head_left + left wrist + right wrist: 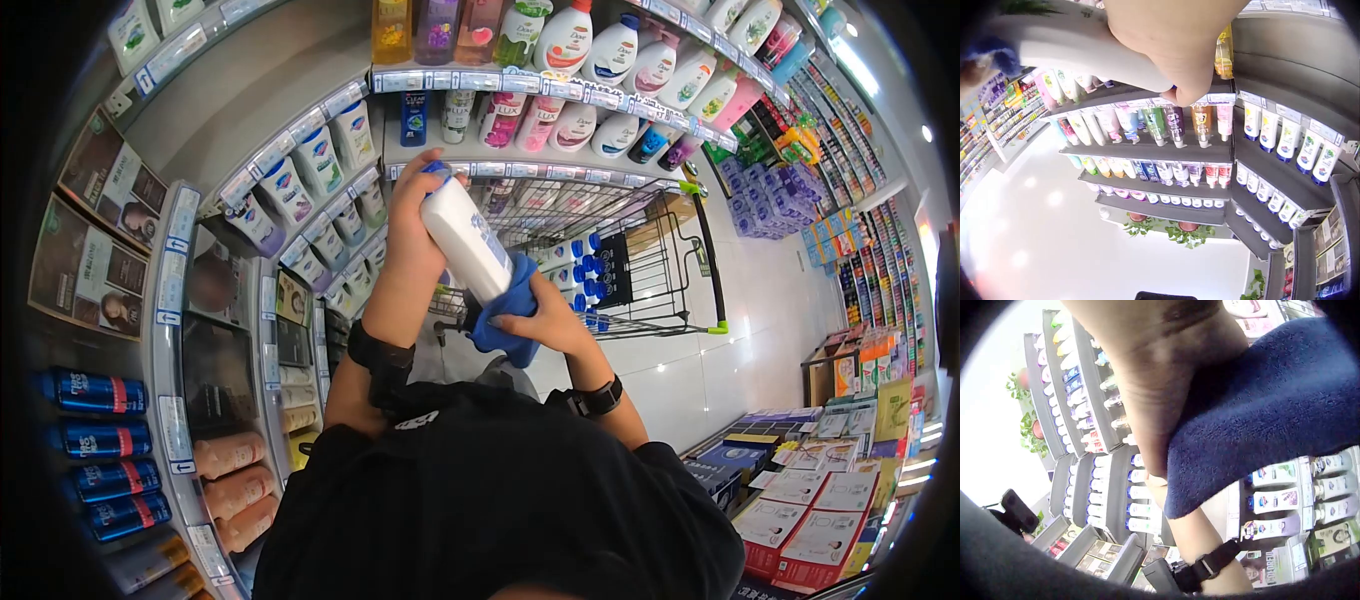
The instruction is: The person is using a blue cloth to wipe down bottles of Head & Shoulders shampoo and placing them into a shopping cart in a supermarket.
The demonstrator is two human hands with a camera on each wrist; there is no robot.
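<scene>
In the head view a white bottle point(463, 240) with a blue cap is held tilted in front of the person's chest. The left hand point(410, 222) grips it around the cap end. At its lower end the right hand point(556, 318) holds a blue cloth point(517, 308) against the bottle, thumb on top of the fabric. From the left wrist, the bottle point(1079, 53) runs sideways out of the curled fingers, its label turned mostly away. The cloth point(1266, 419) hides most of the right fingers in the right wrist view.
Just beyond the hands stands a wire shopping cart point(714, 255) with several blue-capped bottles point(574, 268) inside. Shelves point(545, 84) of body wash curve around the front and left. Boxed goods point(800, 520) are stacked at the lower right, beside the tiled aisle floor point(690, 375).
</scene>
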